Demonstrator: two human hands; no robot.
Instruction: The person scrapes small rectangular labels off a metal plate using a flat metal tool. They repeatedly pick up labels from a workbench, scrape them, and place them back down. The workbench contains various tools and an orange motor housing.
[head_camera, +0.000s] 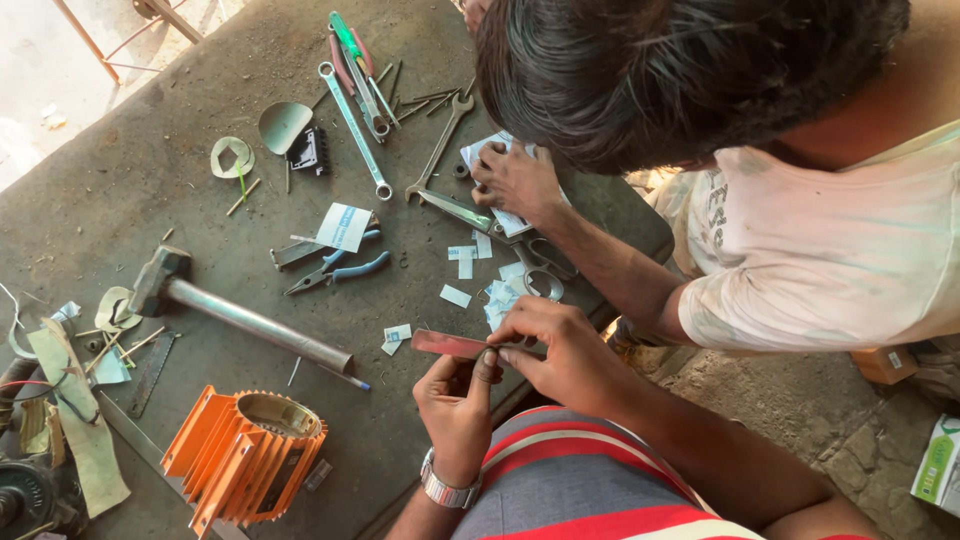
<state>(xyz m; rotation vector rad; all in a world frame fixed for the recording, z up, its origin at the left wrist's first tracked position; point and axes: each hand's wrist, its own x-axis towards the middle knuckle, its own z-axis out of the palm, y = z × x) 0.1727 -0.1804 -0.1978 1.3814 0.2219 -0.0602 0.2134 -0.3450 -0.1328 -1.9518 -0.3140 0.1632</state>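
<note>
My left hand (458, 400), with a metal watch on its wrist, and my right hand (553, 347) meet over the near edge of a dark workbench (150, 170). Together they pinch a thin flat reddish strip (446, 344) that sticks out to the left. My right fingers close on its near end, and my left thumb and fingers press there too. Small white and blue paper slips (497, 290) lie on the bench just beyond my hands.
Another person in a white shirt leans over the bench; their hand (515, 178) rests on paper beside scissors (535, 265). A hammer (235, 312), blue-handled pliers (340, 268), spanners (352, 120) and an orange finned motor housing (245, 455) lie on the bench.
</note>
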